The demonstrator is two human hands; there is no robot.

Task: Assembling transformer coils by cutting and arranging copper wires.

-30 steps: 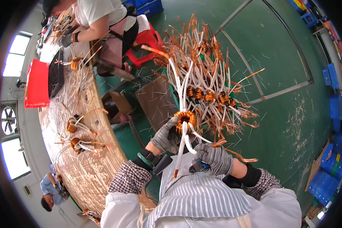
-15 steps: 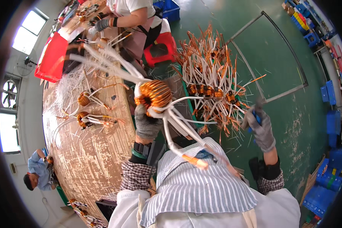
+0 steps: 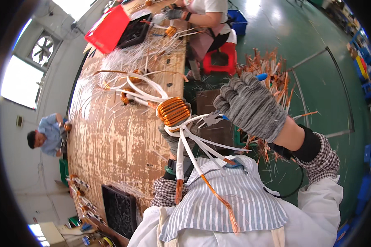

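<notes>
A copper-wound ring coil (image 3: 174,113) with several long white-sleeved leads is held up over the table edge. My left hand (image 3: 171,139), in a grey knit glove, grips it from below, mostly hidden behind coil and leads. Two of the leads hang down toward my striped apron, their ends bare copper. Closed around blue-handled cutting pliers (image 3: 212,118) is my gloved right hand (image 3: 253,107). The plier jaws are beside a thin white lead just right of the coil; whether they touch it I cannot tell.
The worn wooden table (image 3: 119,160) bears more coils (image 3: 127,95), white sleeve scraps and a black tray (image 3: 119,210). A heap of coils with copper ends (image 3: 272,68) stands at right. A co-worker's gloved hands (image 3: 173,13) work beyond, near a red stool (image 3: 221,59).
My right hand has swung left and up, bringing the pliers to the coil. The view has shifted, and the coil in my left hand has turned slightly.
</notes>
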